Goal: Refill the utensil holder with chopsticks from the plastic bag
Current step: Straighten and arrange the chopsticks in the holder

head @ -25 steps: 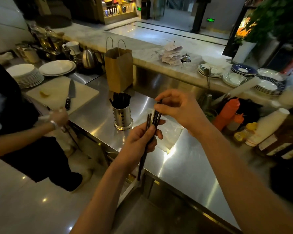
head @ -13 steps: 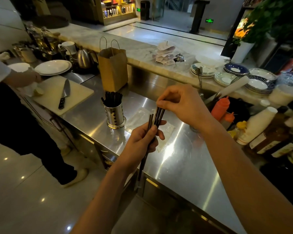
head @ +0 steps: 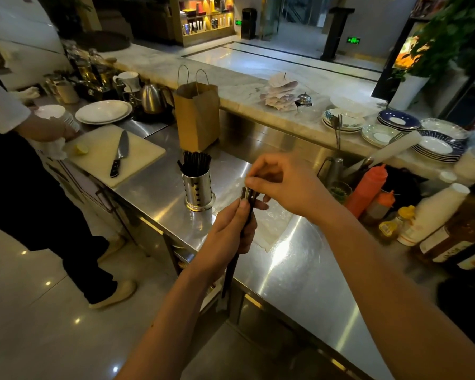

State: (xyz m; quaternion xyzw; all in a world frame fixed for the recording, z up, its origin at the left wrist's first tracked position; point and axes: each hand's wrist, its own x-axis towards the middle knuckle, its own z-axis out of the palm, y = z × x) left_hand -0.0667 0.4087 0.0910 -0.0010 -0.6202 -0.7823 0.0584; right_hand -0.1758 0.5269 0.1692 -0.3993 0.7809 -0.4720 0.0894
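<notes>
My left hand (head: pixel 232 230) grips a small bundle of dark chopsticks (head: pixel 232 266) upright over the counter's front edge, their lower ends hanging below my wrist. My right hand (head: pixel 281 185) sits on top of the bundle, its fingertips pinching the upper ends. The perforated steel utensil holder (head: pixel 198 191) stands on the steel counter (head: pixel 299 270) just left of my hands, packed with black chopsticks (head: pixel 194 163). A flat clear plastic bag (head: pixel 274 223) lies on the counter beneath my hands, partly hidden by them.
A brown paper bag (head: pixel 197 116) stands behind the holder. A cutting board (head: pixel 104 154) with a knife (head: pixel 120 154) lies to the left, where another person (head: pixel 25 171) stands. Sauce bottles (head: pixel 368 187) and stacked plates (head: pixel 436 145) crowd the right.
My right hand has come down onto the tops of the chopsticks, pressing them level in my left hand. The person at the left has moved closer to the cutting board.
</notes>
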